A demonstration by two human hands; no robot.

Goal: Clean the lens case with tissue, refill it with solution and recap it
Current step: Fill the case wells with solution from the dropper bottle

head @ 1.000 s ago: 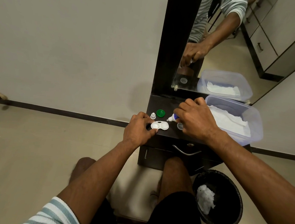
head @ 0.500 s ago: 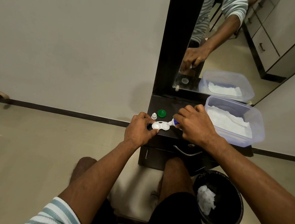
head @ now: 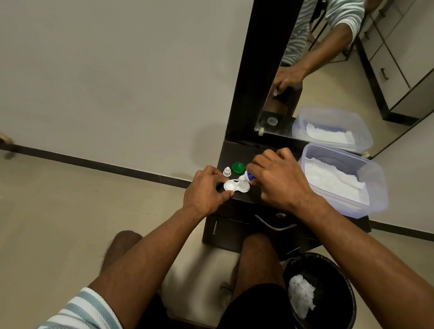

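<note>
A white two-well lens case point(head: 236, 186) lies uncapped on the dark dresser top point(head: 240, 150). My left hand point(head: 206, 189) pinches its left end between thumb and fingers. My right hand point(head: 277, 179) grips a small solution bottle point(head: 246, 177) with a blue label, tilted so its white nozzle points down over the case. A green cap point(head: 238, 167) and a small white bottle cap point(head: 226, 171) sit just behind the case. The second case cap is hidden on the dresser top.
A clear plastic tub point(head: 374, 186) of white tissues stands right of my right hand. A mirror point(head: 350, 71) rises behind the dresser. Below, a drawer handle point(head: 275, 225) and a black bin point(head: 322, 297) holding used tissue sit by my knees.
My right hand has brought the bottle leftward, its nozzle now over the case. My left hand keeps its hold on the case.
</note>
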